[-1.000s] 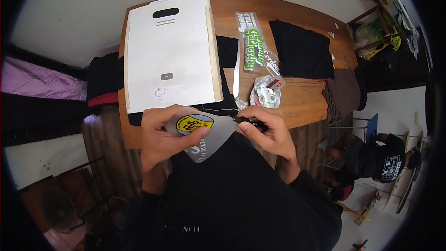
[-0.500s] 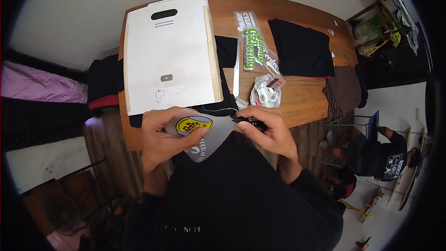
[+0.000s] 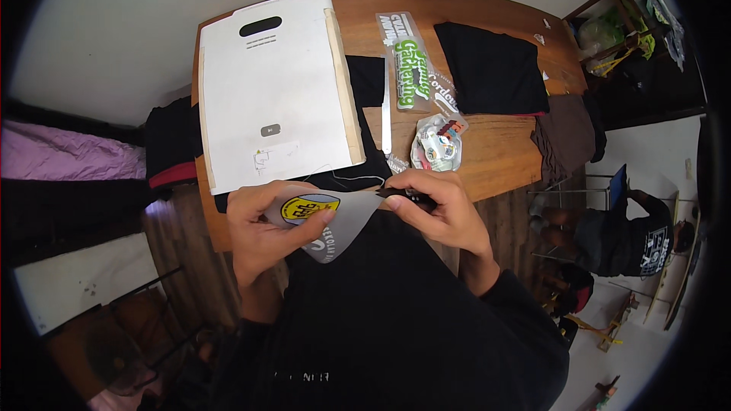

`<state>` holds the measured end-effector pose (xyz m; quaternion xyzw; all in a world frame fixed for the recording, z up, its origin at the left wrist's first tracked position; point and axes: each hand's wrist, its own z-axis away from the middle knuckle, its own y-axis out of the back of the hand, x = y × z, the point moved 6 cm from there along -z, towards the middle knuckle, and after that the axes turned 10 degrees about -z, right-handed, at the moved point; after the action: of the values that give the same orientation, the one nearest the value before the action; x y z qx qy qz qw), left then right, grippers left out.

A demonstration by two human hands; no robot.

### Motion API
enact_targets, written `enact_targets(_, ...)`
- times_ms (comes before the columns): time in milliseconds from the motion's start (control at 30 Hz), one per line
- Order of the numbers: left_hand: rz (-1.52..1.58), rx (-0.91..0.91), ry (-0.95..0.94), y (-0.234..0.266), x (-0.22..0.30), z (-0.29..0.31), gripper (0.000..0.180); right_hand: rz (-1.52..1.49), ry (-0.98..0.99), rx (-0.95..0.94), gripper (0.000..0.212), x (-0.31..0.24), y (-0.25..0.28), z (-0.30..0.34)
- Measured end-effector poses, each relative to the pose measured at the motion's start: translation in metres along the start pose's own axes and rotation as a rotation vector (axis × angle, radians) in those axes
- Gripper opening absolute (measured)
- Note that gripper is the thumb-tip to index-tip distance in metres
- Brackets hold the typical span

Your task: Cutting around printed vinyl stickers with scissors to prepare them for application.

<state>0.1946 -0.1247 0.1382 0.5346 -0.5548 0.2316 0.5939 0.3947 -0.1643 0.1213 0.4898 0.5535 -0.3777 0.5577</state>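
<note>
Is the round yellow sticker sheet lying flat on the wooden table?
No: the left hand holds the sheet with the round yellow sticker up off the wooden table, while the right hand pinches its other edge.

Board (image 3: 278,91) on table (image 3: 502,156), sticker sheets (image 3: 415,68) to its right, folded cloth (image 3: 491,68) farther right.

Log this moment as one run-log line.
left hand: holds grey sheet with yellow sticker | right hand: pinches small dark tool at sheet's edge
</note>
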Motion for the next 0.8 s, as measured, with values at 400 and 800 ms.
enact_targets(400,0.013,-0.016,0.032,-0.0021,-0.0003,0.0007,0.023,0.009,0.057,0.023,0.018,-0.0035,-0.0047,-0.0015)
enact_targets(800,0.045,0.019,0.086,-0.0019,0.0010,0.0025,0.022,0.002,0.063,0.044,0.018,-0.0032,-0.0073,-0.0014)
